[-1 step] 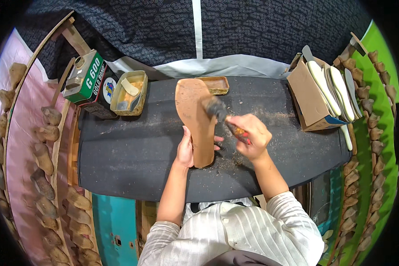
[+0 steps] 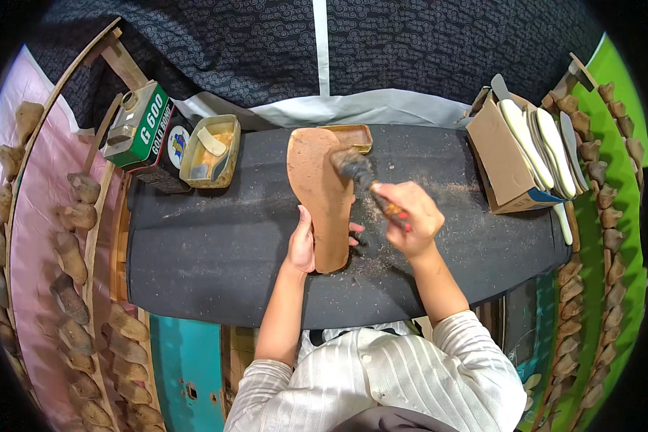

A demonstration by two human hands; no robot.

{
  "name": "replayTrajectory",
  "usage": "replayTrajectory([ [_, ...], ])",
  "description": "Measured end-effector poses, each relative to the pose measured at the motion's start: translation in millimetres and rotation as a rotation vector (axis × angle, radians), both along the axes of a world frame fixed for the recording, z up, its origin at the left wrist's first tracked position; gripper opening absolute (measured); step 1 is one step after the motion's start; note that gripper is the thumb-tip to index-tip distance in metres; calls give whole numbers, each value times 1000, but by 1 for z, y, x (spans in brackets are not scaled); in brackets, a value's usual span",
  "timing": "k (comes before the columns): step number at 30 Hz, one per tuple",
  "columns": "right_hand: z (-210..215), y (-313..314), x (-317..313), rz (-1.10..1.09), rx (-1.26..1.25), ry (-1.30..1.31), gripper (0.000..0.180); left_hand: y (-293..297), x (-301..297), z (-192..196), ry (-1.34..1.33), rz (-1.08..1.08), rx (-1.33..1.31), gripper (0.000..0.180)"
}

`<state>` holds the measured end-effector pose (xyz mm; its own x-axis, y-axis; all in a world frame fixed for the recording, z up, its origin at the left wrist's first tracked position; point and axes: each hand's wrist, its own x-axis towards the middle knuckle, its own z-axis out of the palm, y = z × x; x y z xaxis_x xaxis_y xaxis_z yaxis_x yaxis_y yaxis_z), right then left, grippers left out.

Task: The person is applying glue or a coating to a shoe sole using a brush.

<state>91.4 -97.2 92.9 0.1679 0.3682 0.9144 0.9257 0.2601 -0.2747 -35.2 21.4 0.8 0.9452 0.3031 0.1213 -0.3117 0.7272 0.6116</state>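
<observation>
Nothing has moved between the two frames: hands and sole lie as they did. On the dark, dusty worktable (image 2: 216,252) the tan, flat leather sole (image 2: 322,194) lies with its long axis from near to far, the toe far. The left hand (image 2: 302,243) presses its near left edge, fingers wrapped around it. The right hand (image 2: 410,219), just right of the sole, is closed on a dark-bristled brush with an orange handle (image 2: 360,173), whose head touches the far right edge.
</observation>
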Motion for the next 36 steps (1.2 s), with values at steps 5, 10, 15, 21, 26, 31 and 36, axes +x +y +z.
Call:
replayTrajectory([
  [5,2,13,17,-149,-11,272,42,2,1,0,-18,34,-10,73],
  [10,-36,55,65,-164,-180,298,33,8,0,1,-80,134,-3,73],
  [15,-73,83,95,-162,-233,258,31,10,0,5,-66,177,-51,74],
  [21,-81,89,98,-173,-272,289,28,13,-2,2,-67,186,-28,74],
  [26,-67,78,87,-209,-203,214,33,13,-3,4,-71,187,-34,74],
  [31,-31,54,49,-118,-42,360,37,10,-1,4,-50,210,-58,75],
  [36,0,29,11,61,-63,182,44,16,-5,-8,-31,178,-55,76],
])
